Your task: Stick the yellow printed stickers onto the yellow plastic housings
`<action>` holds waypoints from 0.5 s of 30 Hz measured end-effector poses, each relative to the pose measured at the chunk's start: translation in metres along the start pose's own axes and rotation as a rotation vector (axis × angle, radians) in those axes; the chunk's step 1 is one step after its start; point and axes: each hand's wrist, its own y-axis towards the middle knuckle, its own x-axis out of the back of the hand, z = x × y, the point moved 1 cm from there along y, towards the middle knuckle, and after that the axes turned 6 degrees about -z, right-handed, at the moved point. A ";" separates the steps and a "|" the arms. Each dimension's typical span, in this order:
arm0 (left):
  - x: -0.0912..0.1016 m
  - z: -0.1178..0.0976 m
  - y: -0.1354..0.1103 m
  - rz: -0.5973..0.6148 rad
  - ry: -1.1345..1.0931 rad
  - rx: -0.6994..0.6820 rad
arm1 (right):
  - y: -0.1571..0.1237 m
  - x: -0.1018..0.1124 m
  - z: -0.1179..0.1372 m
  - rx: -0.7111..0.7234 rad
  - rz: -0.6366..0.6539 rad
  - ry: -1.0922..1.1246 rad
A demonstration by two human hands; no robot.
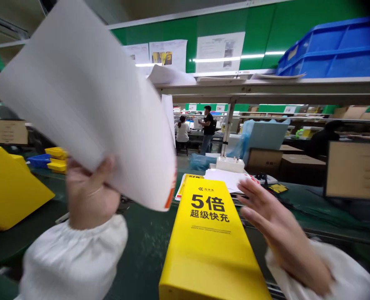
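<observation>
My left hand (93, 191) pinches the lower edge of a large white sheet of paper (88, 91), thumb in front. The sheet is raised at the upper left and curls, with a strip of orange print at its lower right corner. A long yellow box (210, 250) with black lettering lies in front of me, pointing away. My right hand (275, 225) hovers beside its right side, fingers stretched out and slightly blurred, holding nothing. Whether it touches the box I cannot tell. Behind the box's far end lie printed papers (228, 179).
A yellow box (13, 187) stands at left on the green work surface (144, 246), near yellow bins (57, 159). Blue crates (335, 48) sit on the overhead shelf (266, 85). Cartons (355, 171) stand at right. Two people (207, 127) are in the background.
</observation>
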 end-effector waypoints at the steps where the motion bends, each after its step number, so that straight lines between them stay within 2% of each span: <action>1: -0.024 0.005 -0.004 -0.003 -0.101 0.044 | 0.011 -0.017 0.013 -0.040 0.084 0.113; 3: -0.060 0.023 -0.012 -0.040 -0.233 0.179 | 0.032 -0.043 0.029 -0.064 0.205 0.302; 4: -0.074 0.034 -0.016 -0.063 -0.267 0.258 | 0.042 -0.050 0.033 -0.054 0.209 0.344; 6: -0.093 0.060 -0.021 -0.011 -0.306 0.444 | 0.070 -0.046 0.030 -0.014 0.083 0.331; 8: -0.096 0.089 -0.021 0.135 -0.277 0.587 | 0.107 -0.020 0.015 0.004 -0.151 0.241; 9: -0.090 0.104 -0.020 0.206 -0.222 0.627 | 0.128 -0.001 0.004 -0.002 -0.262 0.195; 11: -0.065 0.135 -0.019 0.271 -0.052 0.664 | 0.170 0.044 -0.027 -0.038 -0.483 0.092; 13: -0.029 0.168 -0.024 0.280 0.098 0.728 | 0.207 0.089 -0.066 -0.111 -0.652 -0.058; 15: 0.007 0.197 -0.036 0.329 0.189 0.830 | 0.233 0.124 -0.109 -0.208 -0.744 -0.203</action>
